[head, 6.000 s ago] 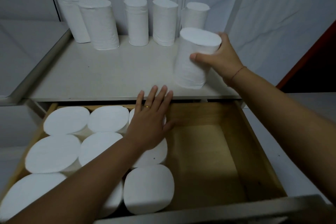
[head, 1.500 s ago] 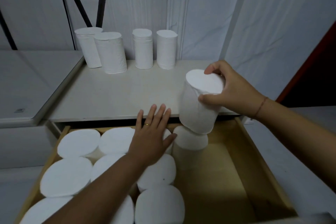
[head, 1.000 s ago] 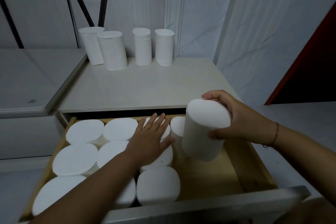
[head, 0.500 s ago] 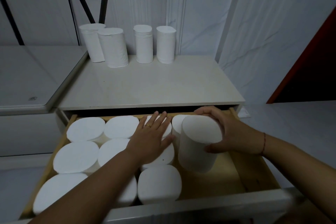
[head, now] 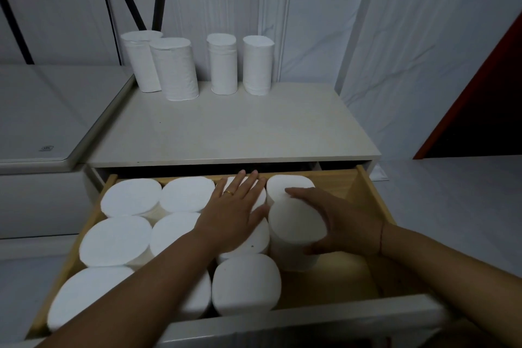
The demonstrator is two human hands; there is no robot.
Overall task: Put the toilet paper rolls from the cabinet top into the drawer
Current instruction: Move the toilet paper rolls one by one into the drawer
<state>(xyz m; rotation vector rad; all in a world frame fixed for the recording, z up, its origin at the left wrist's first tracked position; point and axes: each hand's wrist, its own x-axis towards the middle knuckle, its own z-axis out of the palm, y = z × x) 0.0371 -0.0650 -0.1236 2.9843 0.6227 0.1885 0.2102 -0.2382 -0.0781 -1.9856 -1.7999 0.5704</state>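
The drawer (head: pixel 375 200) stands pulled open and is mostly packed. White rolls stand on end in three full columns from its left wall, though the person's forearm hides part of the front ones. A fourth column has begun against the back edge with one back roll (head: pixel 291 183).

The right hand (head: pixel 341 226) is wrapped round the held roll (head: pixel 293 223), fingers over its far rim and thumb low on the near side. It is setting this roll upright just in front of the back roll, toward the drawer's right wall. Its base looks down on the wooden floor or close to it; I can't tell which. The left hand (head: pixel 234 212) lies flat with straight fingers, grasping nothing and pressing on the tops of the third column beside the held roll.

On the cabinet top (head: pixel 226 133), four upright rolls (head: pixel 173 68) line the back edge, two close together toward the back-left corner and two nearer the middle. By my reckoning the job is well over halfway: this roll needs letting go, then those four come down. The bare strip at the drawer's front-right corner looks fit for perhaps one more, so the others may be a squeeze.
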